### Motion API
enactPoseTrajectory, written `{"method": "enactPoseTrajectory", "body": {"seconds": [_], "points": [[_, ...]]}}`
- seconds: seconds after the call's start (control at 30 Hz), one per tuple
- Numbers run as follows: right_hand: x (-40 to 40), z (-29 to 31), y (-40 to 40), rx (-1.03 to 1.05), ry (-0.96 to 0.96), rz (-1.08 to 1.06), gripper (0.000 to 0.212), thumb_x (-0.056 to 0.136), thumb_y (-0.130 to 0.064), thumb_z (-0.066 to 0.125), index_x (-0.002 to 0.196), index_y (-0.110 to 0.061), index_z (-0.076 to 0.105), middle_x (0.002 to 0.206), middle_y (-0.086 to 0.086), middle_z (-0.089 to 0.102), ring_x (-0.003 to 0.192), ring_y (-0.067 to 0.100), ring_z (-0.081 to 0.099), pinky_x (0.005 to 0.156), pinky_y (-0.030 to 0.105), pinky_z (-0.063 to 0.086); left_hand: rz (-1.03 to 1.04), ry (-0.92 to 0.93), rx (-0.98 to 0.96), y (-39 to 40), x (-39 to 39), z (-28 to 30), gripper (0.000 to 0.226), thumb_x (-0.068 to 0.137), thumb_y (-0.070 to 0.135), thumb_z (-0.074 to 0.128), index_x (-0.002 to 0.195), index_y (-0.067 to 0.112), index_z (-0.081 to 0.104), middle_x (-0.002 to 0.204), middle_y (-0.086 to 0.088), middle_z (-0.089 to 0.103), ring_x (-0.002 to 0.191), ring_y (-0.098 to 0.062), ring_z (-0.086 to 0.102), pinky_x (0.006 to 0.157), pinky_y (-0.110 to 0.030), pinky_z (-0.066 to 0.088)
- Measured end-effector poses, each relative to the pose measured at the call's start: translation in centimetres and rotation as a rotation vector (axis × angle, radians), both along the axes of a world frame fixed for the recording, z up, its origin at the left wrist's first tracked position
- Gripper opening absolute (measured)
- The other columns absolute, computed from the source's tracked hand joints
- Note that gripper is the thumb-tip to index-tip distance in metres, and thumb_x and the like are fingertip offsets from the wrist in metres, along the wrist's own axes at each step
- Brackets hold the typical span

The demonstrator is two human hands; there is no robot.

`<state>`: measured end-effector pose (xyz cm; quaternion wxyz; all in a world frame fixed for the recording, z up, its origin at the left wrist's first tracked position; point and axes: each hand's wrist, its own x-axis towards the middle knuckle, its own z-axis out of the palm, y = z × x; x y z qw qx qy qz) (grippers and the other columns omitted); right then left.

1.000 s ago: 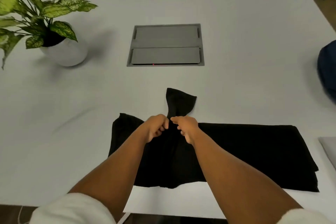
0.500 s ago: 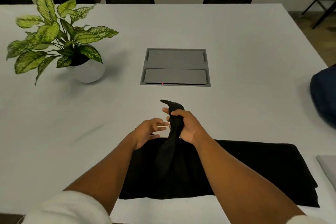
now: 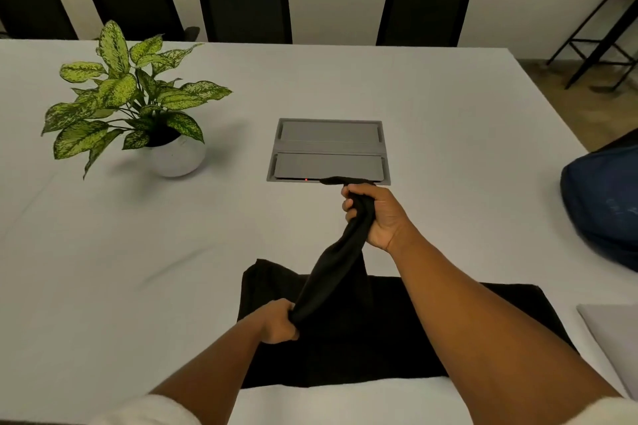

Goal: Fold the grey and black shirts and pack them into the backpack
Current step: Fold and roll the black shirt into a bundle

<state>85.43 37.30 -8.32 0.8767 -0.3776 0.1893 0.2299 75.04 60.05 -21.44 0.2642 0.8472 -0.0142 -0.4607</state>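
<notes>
Your left hand (image 3: 279, 321) is clenched around the lower end of a bunched sleeve of the black shirt (image 3: 407, 331), down low against the body of the garment. Your right hand (image 3: 374, 214) grips the far end of that same sleeve in a closed fist, raised above the table and further from you, so the fabric runs taut on a diagonal between your two fists. A short tip of the sleeve pokes out past your right fist and overlaps the near edge of the grey hatch.

Going left to right: a potted plant (image 3: 138, 107) in a round white pot stands on the far left of the white table (image 3: 103, 252). In the middle, set flush into the tabletop, sits the grey hatch (image 3: 328, 148) with two flaps and a small red light on its near edge. Below it, close to your side of the table, the body of the black shirt lies flat as a wide folded rectangle, partly under your right forearm. At the right edge, a dark blue backpack (image 3: 604, 203) rests on the table, only partly in view. Nearer you on the right, a corner of grey fabric (image 3: 614, 338) lies just beside the black shirt; you cannot tell from here whether it is folded.

Black chairs (image 3: 241, 0) line the far side of the table.
</notes>
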Motion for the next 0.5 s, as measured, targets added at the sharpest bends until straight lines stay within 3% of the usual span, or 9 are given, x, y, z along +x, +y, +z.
{"method": "enactPoseTrajectory", "body": {"seconds": [0.17,0.33,0.4,0.5], "points": [[-1.7,-1.0,-0.4,-0.088,0.063,-0.11,0.014,0.083,-0.006,0.067,0.095,-0.004,0.062,0.079,0.009,0.062,0.063,0.017,0.06,0.053,0.025,0.051,-0.048,-0.135,0.212,0.8,-2.4,-0.8,0.017,0.093,0.009,0.057,0.106,0.019,0.063,0.106,-0.002,0.066,0.1,-0.021,0.066,0.094,-0.031,0.055],[-4.1,-1.2,-0.8,-0.006,0.051,-0.138,0.03,0.09,-0.02,0.059,0.117,-0.007,0.064,0.101,0.013,0.071,0.09,0.029,0.066,0.087,0.041,0.053,-0.205,-0.097,0.419,0.0,-3.9,0.4,0.032,0.098,0.02,0.052,0.128,0.013,0.057,0.125,-0.008,0.063,0.117,-0.028,0.06,0.109,-0.04,0.044],[-4.9,-1.1,-0.8,0.008,0.049,-0.139,0.035,0.092,-0.023,0.056,0.122,-0.007,0.064,0.111,0.013,0.071,0.099,0.031,0.065,0.096,0.044,0.05,-0.106,-0.072,0.319,-0.3,-3.8,0.9,0.051,0.09,0.017,0.057,0.141,0.019,0.053,0.136,-0.005,0.058,0.126,-0.029,0.055,0.11,-0.041,0.043],[-6.1,-1.0,-1.1,-0.016,0.036,-0.133,0.034,0.095,-0.024,0.051,0.124,-0.01,0.062,0.12,0.012,0.07,0.112,0.03,0.064,0.104,0.046,0.046,0.068,-0.111,-0.043,-1.8,-3.6,2.9,0.077,0.078,0.018,0.074,0.148,0.031,0.045,0.146,0.007,0.05,0.135,-0.022,0.049,0.114,-0.04,0.041]]}}
